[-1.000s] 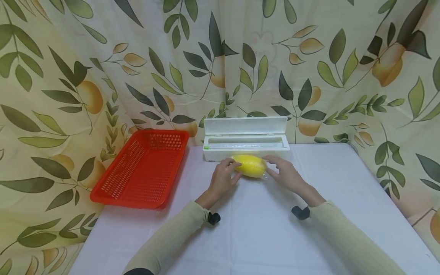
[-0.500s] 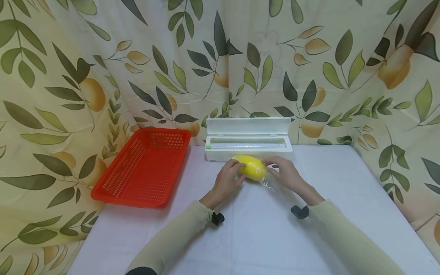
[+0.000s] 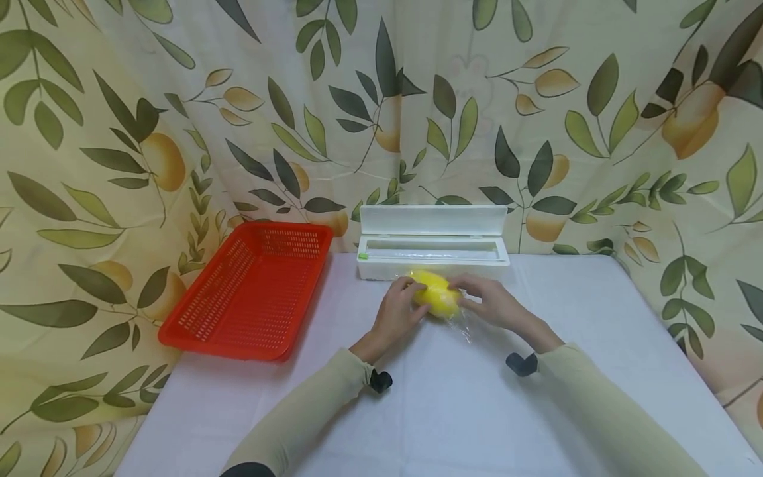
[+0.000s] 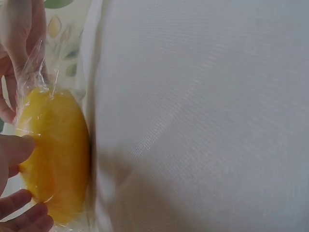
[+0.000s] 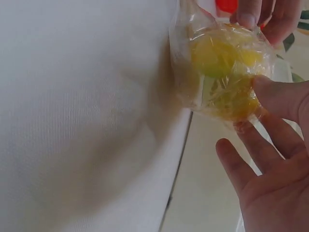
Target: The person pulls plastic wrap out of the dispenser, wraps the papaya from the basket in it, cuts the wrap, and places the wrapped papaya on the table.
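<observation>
A smooth, oblong yellow fruit point(image 3: 438, 298) lies on the table before me, wrapped in clear cling film. My left hand point(image 3: 396, 310) holds its left end, thumb on the near side and fingers round it. At the opposite end my right hand point(image 3: 496, 305) pinches the wrapped fruit between thumb and fingers. Loose, crinkled cling film point(image 3: 461, 324) sticks out from the near right end. In the right wrist view that wrapped end point(image 5: 222, 72) shows bunched film over yellow and green, with the right thumb point(image 5: 280, 96) pressed on it.
Right behind the hands stands a white cling film dispenser point(image 3: 435, 270), lid raised, a film roll inside and a green tab at its left. A red plastic basket point(image 3: 256, 298) sits to the left. Leaf-patterned curtain point(image 3: 417, 132) surrounds the white-covered table point(image 3: 465, 411).
The fruit has turned, its right end swinging toward me. More loose film shows at that end, and the right hand's fingers have moved inward onto the fruit. The left hand keeps its hold.
</observation>
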A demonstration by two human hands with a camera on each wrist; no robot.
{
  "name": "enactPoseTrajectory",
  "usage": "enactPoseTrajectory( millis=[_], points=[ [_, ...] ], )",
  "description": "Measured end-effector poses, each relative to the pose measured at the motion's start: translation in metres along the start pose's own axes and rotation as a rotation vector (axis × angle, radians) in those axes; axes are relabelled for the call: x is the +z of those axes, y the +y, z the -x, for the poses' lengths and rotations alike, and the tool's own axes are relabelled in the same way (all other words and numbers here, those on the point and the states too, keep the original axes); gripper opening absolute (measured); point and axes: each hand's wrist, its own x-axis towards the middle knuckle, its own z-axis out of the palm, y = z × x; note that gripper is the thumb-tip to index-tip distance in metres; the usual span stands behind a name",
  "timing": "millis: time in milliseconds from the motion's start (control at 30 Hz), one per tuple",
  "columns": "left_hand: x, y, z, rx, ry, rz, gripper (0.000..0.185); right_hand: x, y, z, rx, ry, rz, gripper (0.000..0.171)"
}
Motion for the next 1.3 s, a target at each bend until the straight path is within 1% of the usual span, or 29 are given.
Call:
enactPoseTrajectory(
  millis=[133, 233, 367, 467, 567, 733, 933, 1100, 1200, 1300],
  points=[
    [0.000, -0.001, 0.003, 0.010, 0.012, 0.024, 0.034, 0.004, -0.007, 0.004, -0.034, 0.029, -0.006, 0.035],
    [-0.001, -0.004, 0.006, 0.025, 0.006, 0.025, 0.034, 0.009, -0.012, 0.009, -0.047, 0.035, 0.019, 0.037],
    [-0.003, -0.009, 0.008, 0.051, 0.011, 0.026, 0.034, 0.014, -0.016, 0.015, -0.069, 0.019, 0.086, 0.043],
    [-0.004, -0.012, 0.009, 0.068, 0.022, 0.042, 0.034, 0.017, -0.018, 0.020, -0.115, 0.016, 0.136, 0.050],
    [-0.003, -0.015, 0.010, 0.075, 0.027, 0.072, 0.034, 0.019, -0.018, 0.023, -0.154, 0.025, 0.160, 0.055],
    [-0.001, -0.017, 0.011, 0.076, 0.023, 0.116, 0.036, 0.023, -0.016, 0.023, -0.144, 0.043, 0.159, 0.054],
    [-0.002, -0.016, 0.013, 0.087, 0.005, 0.104, 0.037, 0.027, -0.018, 0.024, -0.125, 0.081, 0.165, 0.053],
    [-0.005, -0.014, 0.013, 0.112, -0.005, 0.108, 0.037, 0.029, -0.023, 0.028, -0.115, 0.108, 0.172, 0.054],
    [-0.007, -0.012, 0.013, 0.116, -0.022, 0.106, 0.037, 0.029, -0.026, 0.030, -0.109, 0.117, 0.175, 0.053],
    [-0.009, -0.010, 0.014, 0.113, -0.042, 0.110, 0.037, 0.031, -0.028, 0.033, -0.123, 0.135, 0.183, 0.053]
  ],
)
